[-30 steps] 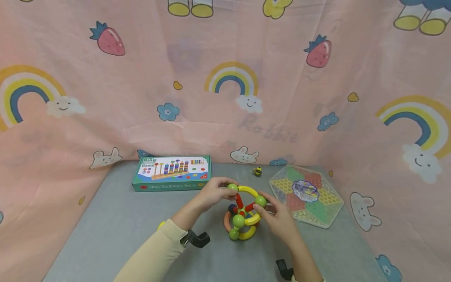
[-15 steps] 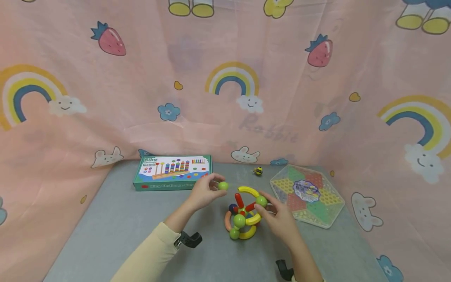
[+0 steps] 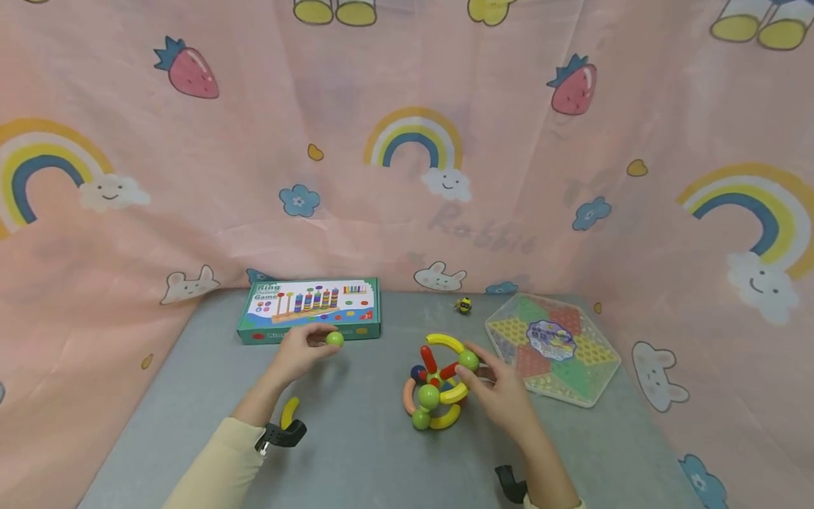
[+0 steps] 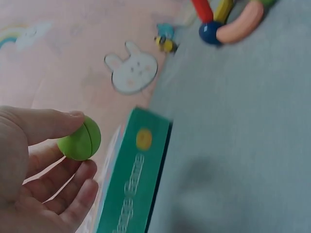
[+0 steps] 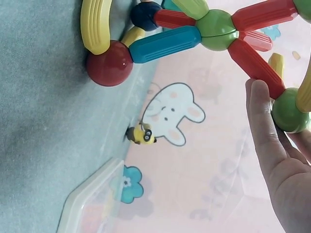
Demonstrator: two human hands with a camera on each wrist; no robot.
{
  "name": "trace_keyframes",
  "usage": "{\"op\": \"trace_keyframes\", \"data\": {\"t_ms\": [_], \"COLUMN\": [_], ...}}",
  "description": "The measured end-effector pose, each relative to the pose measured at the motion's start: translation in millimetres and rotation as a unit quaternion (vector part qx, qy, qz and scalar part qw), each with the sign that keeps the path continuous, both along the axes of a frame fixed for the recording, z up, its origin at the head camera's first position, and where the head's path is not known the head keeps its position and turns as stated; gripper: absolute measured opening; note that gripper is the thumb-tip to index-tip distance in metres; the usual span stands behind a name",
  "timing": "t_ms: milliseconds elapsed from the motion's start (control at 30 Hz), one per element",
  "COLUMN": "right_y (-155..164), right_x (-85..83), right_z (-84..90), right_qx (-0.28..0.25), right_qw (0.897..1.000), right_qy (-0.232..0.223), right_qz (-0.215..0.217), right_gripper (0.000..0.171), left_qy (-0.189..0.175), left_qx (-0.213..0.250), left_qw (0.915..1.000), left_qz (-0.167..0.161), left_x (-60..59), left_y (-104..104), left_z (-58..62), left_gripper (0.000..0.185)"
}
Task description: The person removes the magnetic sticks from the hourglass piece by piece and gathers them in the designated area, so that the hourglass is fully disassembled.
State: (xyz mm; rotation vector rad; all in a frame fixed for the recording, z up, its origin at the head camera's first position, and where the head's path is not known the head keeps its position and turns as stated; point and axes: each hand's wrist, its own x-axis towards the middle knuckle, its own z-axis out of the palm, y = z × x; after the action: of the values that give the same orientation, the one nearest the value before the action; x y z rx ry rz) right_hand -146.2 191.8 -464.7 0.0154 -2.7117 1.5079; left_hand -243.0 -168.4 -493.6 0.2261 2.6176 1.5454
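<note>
While the left hand [image 3: 295,352] pinches a green ball [image 3: 334,338] just in front of the ring game box [image 3: 309,308], the right hand [image 3: 502,396] touches another green ball [image 3: 468,360] on the rod-and-ball structure [image 3: 437,385], w/ fingers around it, mid-table [image 3: 369,438].

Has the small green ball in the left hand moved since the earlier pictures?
Yes. The small green ball moved left, away from the rod-and-ball toy structure, toward the green game box.
</note>
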Motion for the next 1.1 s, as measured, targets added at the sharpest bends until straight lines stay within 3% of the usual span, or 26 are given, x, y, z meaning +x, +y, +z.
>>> {"op": "trace_keyframes", "data": {"t_ms": [200, 467, 767, 933, 1100], "right_y": [0.9, -0.5, -2.5, -3.0, -3.1], "right_x": [1.2, 1.7, 2.3, 3.0, 2.6], "right_z": [-0.6, 0.7, 2.1, 2.7, 2.6], "right_qx": [0.003, 0.009, 0.009, 0.007, 0.009], "right_qw": [1.000, 1.000, 1.000, 1.000, 1.000], "right_qy": [0.002, -0.002, 0.005, 0.003, -0.003], "right_qz": [-0.001, -0.006, -0.007, -0.006, -0.007], "right_gripper": [0.055, 0.053, 0.053, 0.053, 0.054], "left_qy": [0.005, -0.038, -0.052, -0.031, -0.003], "left_qx": [-0.037, -0.095, -0.109, -0.128, -0.131], "left_qw": [0.9993, 0.9946, 0.9923, 0.9909, 0.9903], "left_qz": [0.009, 0.015, 0.027, 0.030, 0.047], "left_x": [-1.2, 2.6, 3.3, 3.4, 4.8], "left_y": [-19.0, -35.7, -45.6, -46.0, -39.7], "left_z": [-8.9, -29.7, -50.9, -53.2, -42.8], "left_gripper": [0.036, 0.035, 0.034, 0.037, 0.050]}}
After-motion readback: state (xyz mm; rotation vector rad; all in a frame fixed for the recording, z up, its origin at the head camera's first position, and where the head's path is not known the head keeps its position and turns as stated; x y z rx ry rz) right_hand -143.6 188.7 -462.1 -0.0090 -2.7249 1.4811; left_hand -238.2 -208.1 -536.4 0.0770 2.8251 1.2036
